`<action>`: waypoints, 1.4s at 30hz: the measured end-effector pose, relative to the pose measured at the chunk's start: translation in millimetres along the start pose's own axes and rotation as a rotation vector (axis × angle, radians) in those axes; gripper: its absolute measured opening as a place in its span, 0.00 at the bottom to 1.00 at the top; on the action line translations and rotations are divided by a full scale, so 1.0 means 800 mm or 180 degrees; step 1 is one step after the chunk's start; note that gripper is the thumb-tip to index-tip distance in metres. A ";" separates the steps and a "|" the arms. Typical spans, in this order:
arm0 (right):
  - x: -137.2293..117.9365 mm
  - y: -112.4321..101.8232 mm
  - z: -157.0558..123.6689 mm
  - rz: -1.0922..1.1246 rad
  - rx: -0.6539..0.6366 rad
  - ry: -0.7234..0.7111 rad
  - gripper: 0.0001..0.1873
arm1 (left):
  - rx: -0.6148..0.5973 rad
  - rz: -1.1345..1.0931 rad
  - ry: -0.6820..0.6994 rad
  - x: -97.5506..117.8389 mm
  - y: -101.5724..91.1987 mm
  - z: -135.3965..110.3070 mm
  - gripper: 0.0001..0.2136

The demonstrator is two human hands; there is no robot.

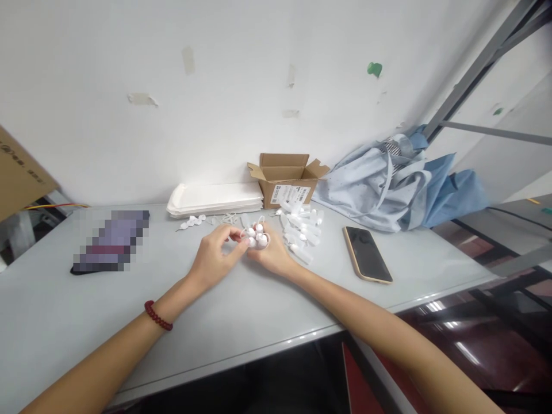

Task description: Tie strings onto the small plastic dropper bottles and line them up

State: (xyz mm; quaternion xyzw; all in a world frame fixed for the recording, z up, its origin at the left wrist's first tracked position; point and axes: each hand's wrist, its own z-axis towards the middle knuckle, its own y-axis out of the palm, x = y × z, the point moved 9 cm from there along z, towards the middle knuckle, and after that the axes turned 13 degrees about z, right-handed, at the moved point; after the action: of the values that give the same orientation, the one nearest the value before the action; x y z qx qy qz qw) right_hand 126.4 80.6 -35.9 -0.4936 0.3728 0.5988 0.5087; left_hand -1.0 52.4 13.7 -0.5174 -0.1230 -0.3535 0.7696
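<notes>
Over the middle of the table, my right hand (271, 253) is closed round a bunch of small white round-ended pieces (257, 236) with thin white loops. My left hand (215, 256) meets the bunch from the left, its thumb and forefinger closing on the nearest piece. Their exact kind is too small to make out. Just right of my right hand lies a pile of translucent white tube-like pieces (302, 230). Beyond my left hand are a few white round pieces (193, 222) and some loose thin white strips (228, 218).
Against the wall stand a stack of white flat packets (215, 197) and an open cardboard box (284, 187). A phone (368, 254) lies to the right, a blurred-out dark item (111, 241) to the left. Light blue cloth bags (366, 178) fill the back right.
</notes>
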 end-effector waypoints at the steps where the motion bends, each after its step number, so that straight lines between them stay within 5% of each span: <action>1: -0.002 0.001 0.000 -0.0047 -0.0030 -0.0069 0.18 | 0.0059 0.0118 0.0022 0.003 -0.001 -0.001 0.09; 10: -0.005 0.005 0.003 -0.0528 -0.0040 -0.0335 0.16 | 0.0284 0.0286 0.0220 0.006 0.003 -0.005 0.07; 22: -0.018 0.012 0.004 -0.0572 -0.0096 -0.0415 0.17 | 0.0847 0.0066 -0.0211 -0.005 -0.012 -0.009 0.09; 27: -0.014 0.013 0.001 -0.0768 -0.0154 -0.0497 0.17 | 0.0783 -0.0138 -0.0348 -0.018 -0.014 -0.006 0.08; 35: -0.006 0.013 0.000 -0.0961 -0.0173 -0.0649 0.15 | 0.0600 0.0370 0.1040 0.043 -0.011 -0.012 0.03; 42: -0.002 0.015 0.003 -0.0933 -0.0190 -0.0582 0.14 | 0.0792 0.0440 0.1139 0.044 -0.011 -0.016 0.06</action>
State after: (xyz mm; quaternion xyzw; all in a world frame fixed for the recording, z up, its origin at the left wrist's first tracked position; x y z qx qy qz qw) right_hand 113.8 80.3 -34.3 -0.5011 0.2311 0.5714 0.6075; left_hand 16.2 24.0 34.1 -0.3547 0.0086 -0.3682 0.8594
